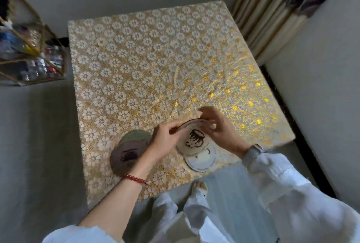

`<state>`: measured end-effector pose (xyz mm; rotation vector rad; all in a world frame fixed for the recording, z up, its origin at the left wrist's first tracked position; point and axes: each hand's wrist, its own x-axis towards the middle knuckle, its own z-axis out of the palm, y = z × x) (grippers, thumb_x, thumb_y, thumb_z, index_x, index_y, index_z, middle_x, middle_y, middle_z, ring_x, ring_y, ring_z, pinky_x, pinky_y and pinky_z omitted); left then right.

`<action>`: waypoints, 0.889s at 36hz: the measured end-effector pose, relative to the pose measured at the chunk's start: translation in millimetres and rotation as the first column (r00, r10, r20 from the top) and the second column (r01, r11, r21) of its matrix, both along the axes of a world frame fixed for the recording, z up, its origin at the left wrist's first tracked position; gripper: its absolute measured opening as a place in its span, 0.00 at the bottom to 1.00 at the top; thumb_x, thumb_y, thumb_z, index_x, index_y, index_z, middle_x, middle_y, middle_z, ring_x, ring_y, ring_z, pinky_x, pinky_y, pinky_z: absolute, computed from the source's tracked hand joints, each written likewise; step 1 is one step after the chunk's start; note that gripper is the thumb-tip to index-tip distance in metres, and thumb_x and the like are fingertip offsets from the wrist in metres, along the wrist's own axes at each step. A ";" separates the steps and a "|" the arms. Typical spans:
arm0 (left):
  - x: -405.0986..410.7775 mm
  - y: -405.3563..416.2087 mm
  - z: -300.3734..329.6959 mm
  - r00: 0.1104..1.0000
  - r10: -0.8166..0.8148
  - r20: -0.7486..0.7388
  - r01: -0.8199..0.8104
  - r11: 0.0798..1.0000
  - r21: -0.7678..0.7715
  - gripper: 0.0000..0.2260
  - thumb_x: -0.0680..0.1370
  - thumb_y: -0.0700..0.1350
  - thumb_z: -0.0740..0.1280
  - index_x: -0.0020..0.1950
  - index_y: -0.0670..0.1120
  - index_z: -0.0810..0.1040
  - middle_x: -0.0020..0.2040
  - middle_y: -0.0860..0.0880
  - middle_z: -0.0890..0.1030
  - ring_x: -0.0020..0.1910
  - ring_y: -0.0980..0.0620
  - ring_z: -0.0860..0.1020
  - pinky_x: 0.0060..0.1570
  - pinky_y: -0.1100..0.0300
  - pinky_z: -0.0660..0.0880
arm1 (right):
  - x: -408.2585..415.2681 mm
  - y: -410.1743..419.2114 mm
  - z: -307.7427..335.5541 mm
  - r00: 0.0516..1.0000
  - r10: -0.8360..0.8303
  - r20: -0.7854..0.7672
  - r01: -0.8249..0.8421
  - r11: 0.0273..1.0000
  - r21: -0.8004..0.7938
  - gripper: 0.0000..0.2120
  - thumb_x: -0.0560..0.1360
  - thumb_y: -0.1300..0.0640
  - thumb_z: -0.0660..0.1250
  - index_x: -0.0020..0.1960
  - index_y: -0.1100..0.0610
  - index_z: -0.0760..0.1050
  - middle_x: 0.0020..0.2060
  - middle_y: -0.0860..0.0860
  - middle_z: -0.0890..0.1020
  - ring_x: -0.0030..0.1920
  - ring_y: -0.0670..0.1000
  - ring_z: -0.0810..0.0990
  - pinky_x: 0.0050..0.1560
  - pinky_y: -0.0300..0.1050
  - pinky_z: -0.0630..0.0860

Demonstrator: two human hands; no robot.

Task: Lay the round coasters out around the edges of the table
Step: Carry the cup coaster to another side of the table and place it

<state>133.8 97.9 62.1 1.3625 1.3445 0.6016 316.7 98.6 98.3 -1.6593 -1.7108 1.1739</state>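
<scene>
Two hands on one round beige coaster with a dark cup print [192, 141], held tilted above the near edge of the desk [155, 57] with its gold-and-white flower-pattern cover. My left hand [167, 141] pinches its left rim, right hand [216, 125] grips the far-right rim. Another round white coaster with a dark rim [202, 161] lies flat just below it, at the near edge. A stack of round coasters [130, 151] sits left of that, partly under my left wrist.

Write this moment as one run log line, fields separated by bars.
hands: both hold coaster | laid: one coaster near edge | stack: left
</scene>
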 end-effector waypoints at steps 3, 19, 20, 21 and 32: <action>36.7 10.5 11.2 0.980 0.098 0.175 -0.069 0.985 -0.161 0.06 0.72 0.47 0.69 0.48 0.51 0.80 0.47 0.58 0.82 0.46 0.56 0.80 0.47 0.64 0.75 | 50.5 -8.8 -3.3 0.965 -0.230 -0.127 0.214 0.968 -0.132 0.23 0.71 0.56 0.68 0.64 0.55 0.64 0.53 0.49 0.74 0.52 0.47 0.75 0.46 0.32 0.75; 350.8 43.9 -28.8 0.956 0.008 -0.292 -0.045 0.992 -0.119 0.20 0.74 0.50 0.66 0.64 0.44 0.70 0.64 0.44 0.73 0.60 0.44 0.72 0.59 0.53 0.71 | 365.3 -1.3 -19.0 0.912 -0.311 0.266 0.349 0.931 -0.108 0.13 0.72 0.67 0.57 0.56 0.58 0.69 0.50 0.58 0.79 0.48 0.56 0.77 0.50 0.50 0.74; 372.8 45.2 -31.3 0.944 0.006 -0.331 -0.043 0.993 -0.106 0.20 0.74 0.49 0.65 0.64 0.44 0.70 0.65 0.42 0.72 0.62 0.42 0.71 0.62 0.49 0.69 | 386.8 1.0 -16.7 0.906 -0.283 0.314 0.332 0.937 -0.113 0.12 0.72 0.66 0.58 0.55 0.58 0.69 0.51 0.59 0.80 0.50 0.58 0.78 0.51 0.52 0.75; 388.8 48.3 -31.6 0.933 0.006 -0.360 -0.044 0.994 -0.098 0.20 0.74 0.49 0.65 0.64 0.45 0.69 0.66 0.41 0.70 0.63 0.41 0.69 0.63 0.48 0.68 | 401.9 5.1 -15.2 0.902 -0.263 0.341 0.316 0.943 -0.108 0.11 0.73 0.64 0.59 0.55 0.58 0.69 0.51 0.60 0.80 0.51 0.60 0.78 0.51 0.53 0.75; 520.4 91.1 -33.4 0.862 0.021 -0.507 -0.031 0.999 -0.011 0.21 0.75 0.49 0.62 0.68 0.48 0.66 0.68 0.45 0.66 0.63 0.44 0.69 0.61 0.46 0.69 | 531.7 69.1 -0.6 0.920 -0.155 0.361 0.223 0.963 -0.154 0.10 0.75 0.60 0.58 0.55 0.56 0.71 0.52 0.57 0.81 0.53 0.60 0.77 0.54 0.56 0.74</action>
